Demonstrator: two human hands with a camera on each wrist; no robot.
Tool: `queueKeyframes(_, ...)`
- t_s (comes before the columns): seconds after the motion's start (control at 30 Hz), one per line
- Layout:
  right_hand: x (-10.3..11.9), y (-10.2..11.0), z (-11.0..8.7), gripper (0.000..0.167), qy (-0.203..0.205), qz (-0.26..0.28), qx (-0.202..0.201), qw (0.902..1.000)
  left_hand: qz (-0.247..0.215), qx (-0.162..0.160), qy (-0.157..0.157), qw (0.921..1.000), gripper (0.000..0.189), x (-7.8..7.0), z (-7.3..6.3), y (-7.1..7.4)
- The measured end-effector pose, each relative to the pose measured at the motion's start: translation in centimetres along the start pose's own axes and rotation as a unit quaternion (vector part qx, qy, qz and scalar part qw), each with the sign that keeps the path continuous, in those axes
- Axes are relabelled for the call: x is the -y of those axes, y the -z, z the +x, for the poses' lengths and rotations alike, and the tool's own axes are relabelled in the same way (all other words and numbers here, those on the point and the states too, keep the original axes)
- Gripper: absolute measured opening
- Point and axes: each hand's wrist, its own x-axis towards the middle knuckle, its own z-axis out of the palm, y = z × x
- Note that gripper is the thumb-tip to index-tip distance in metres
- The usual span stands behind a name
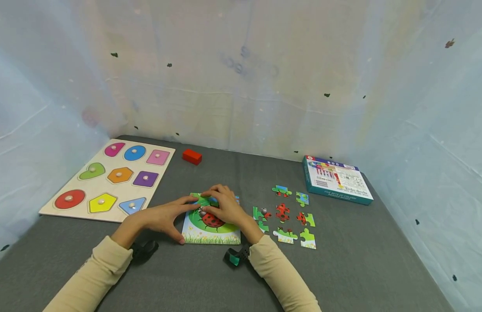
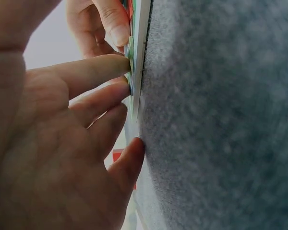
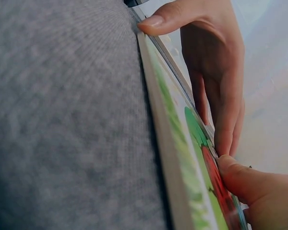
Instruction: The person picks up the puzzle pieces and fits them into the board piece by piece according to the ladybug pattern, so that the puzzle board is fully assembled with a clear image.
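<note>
Soft, even light is thrown across the sheeting (image 1: 241, 86) overhead; up close, the surface (image 2: 225, 120) is badly blurred!

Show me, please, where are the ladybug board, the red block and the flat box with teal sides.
Ladybug board (image 1: 213, 220): head view, on the pictured ladybug's body.
Red block (image 1: 192, 155): head view, on its top face.
Flat box (image 1: 337, 177): head view, on its printed top.

2 hands (image 2: 57, 134) at a thin board (image 2: 142, 38), grey surface (image 2: 221, 115)
</note>
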Motion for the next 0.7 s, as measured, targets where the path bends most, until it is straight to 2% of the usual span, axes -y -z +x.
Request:
queueKeyframes(0.33, 0.0, 0.0, 0.0, 0.038, 0.001, 0.002, -0.001, 1.0, 0.002, 0.0, -0.004, 1.0, 0.099, 0.0, 0.0, -0.1)
queueKeyframes(0.53, 0.2, 0.5, 0.1, 0.039, 0.001, -0.007, 0.025, 0.9997, 0.012, -0.002, -0.008, 0.9999, 0.099, 0.1, 0.1, -0.1)
queueKeyframes(0.7, 0.0, 1.9, -0.1, 0.041, 0.018, -0.008, 0.044, 0.9988, 0.011, 0.0, -0.001, 0.9999, 0.099, 0.1, 0.1, -0.1)
